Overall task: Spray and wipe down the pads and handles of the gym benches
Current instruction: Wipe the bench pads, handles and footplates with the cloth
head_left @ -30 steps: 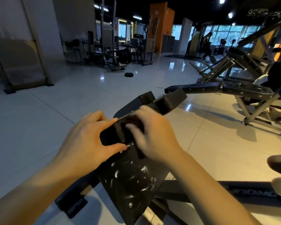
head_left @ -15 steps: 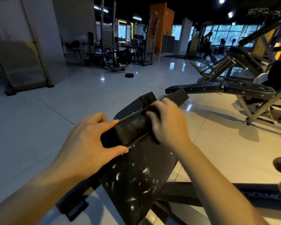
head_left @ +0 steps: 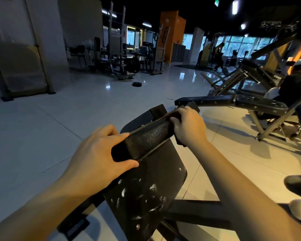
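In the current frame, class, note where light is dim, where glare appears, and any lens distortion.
Head view: dim overall, black ceiling; bright windows far right; glare spots on the glossy floor; wide-angle bending leans the left wall edge; the cracked pad looks sharp.

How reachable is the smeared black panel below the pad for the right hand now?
Probably yes. The right hand grips the far end of the cracked pad; the smeared panel sits just below it, uncovered, with nothing between. It must release the pad first.
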Motion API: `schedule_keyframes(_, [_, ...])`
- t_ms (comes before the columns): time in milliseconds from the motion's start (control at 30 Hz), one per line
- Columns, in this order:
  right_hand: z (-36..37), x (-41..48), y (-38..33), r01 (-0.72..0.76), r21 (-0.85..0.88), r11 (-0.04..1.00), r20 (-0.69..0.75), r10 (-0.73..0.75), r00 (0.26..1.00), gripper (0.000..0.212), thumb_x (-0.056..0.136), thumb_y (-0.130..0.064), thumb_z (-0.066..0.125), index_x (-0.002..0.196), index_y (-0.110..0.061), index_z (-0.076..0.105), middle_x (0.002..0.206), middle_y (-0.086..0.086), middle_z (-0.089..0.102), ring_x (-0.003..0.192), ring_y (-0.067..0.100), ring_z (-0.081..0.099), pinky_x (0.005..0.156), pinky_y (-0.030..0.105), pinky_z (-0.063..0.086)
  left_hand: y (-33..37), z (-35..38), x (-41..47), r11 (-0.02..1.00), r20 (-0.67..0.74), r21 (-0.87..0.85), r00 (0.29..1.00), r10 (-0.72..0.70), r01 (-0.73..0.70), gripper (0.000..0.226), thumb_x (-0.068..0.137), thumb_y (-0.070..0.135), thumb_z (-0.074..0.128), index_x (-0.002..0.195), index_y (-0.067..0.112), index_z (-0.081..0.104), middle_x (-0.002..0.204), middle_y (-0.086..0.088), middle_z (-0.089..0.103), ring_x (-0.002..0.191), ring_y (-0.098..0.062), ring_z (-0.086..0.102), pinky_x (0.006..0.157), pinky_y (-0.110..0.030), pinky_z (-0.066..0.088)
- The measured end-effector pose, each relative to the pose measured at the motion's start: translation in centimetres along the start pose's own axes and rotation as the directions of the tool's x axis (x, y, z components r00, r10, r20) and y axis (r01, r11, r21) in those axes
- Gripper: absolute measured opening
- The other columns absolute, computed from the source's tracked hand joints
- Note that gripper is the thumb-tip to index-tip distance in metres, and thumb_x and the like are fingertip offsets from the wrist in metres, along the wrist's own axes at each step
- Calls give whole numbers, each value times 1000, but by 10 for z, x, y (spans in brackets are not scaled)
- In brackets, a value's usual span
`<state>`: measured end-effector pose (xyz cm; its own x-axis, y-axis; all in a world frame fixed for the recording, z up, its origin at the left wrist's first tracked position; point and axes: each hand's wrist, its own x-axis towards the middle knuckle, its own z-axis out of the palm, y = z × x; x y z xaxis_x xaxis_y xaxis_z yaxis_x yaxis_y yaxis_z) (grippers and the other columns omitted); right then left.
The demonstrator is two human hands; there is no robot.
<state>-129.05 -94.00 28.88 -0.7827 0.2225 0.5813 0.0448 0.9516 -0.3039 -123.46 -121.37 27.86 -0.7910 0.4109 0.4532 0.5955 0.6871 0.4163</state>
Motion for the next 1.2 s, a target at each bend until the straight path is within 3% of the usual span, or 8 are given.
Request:
schedule_keyframes(67, [-1, -13, -12, 7, 33, 999, -16, -7, 1000, 19, 99, -29, 61, 106, -13, 69, 105, -1, 59, 103, 18, 57, 88, 35, 51, -1, 0, -1, 1000, 0, -17, 1000, 5, -5, 77, 68, 69, 70, 139, 39, 58, 96, 20, 47, 94, 0, 48, 80, -30, 48])
schedule_keyframes(267, [-28, -100, -52, 411, 176, 894, 35, -423, 905, 21, 95, -29, 59, 108, -16, 67, 105, -5, 58, 94, 6, 47, 78, 17, 40, 0, -1, 4, 1000, 5, -6, 1000, 29, -28, 68, 66, 73, 65, 125, 39, 67, 91, 18, 46, 90, 1, 47, 74, -27, 45])
schedule_keyframes(500, [1, -21, -6, -34, 64, 997, -31, 36, 999, 20, 99, -30, 62, 110, -14, 68, 99, -7, 50, 97, 16, 58, 77, 25, 43, 1, 1, 2, 1000, -17, 17, 1000, 12, -12, 79, 68, 70, 69, 139, 35, 60, 94, 20, 44, 92, -1, 46, 79, -29, 46])
schedule_keyframes(700, [-20, -101, -63, 371, 216, 903, 15, -383, 924, 21, 97, -32, 56, 109, -17, 66, 104, -8, 55, 95, 4, 48, 81, 14, 40, 2, 0, 3, 1000, -1, -17, 1000, 14, -14, 61, 68, 69, 67, 121, 39, 68, 92, 18, 45, 89, -1, 47, 76, -31, 47])
schedule_keyframes(933, [3, -34, 0, -122, 48, 991, -9, 122, 992, 20, 100, -30, 60, 110, -13, 66, 97, -6, 51, 88, 14, 57, 62, 18, 31, 0, 3, 1, 1000, -11, 10, 1000, 11, -10, 79, 72, 67, 71, 144, 37, 54, 99, 22, 42, 96, -1, 43, 78, -25, 40])
schedule_keyframes(1000, [-3, -48, -23, -48, 76, 996, -19, 49, 999, 16, 100, -30, 60, 106, -16, 64, 97, -8, 50, 86, 9, 54, 66, 16, 33, 0, 3, 2, 1000, -8, -1, 1000, 15, -15, 77, 71, 68, 70, 141, 38, 57, 98, 21, 42, 95, -2, 44, 79, -27, 43])
schedule_keyframes(1133, [-24, -106, -55, 318, 220, 922, 53, -337, 940, 16, 98, -31, 59, 106, -18, 65, 99, -12, 52, 86, 2, 46, 72, 10, 36, 1, 3, 4, 1000, -11, -8, 1000, 23, -23, 70, 68, 70, 65, 130, 38, 65, 93, 19, 43, 92, 1, 45, 73, -24, 42])
schedule_keyframes(1200, [-22, -100, -39, 333, 154, 930, 46, -343, 938, 16, 97, -30, 62, 106, -18, 66, 97, -13, 49, 85, 2, 44, 69, 8, 32, 1, 3, 4, 1000, -15, 0, 1000, 21, -21, 75, 69, 70, 67, 136, 37, 62, 94, 20, 43, 92, 1, 46, 76, -25, 44])
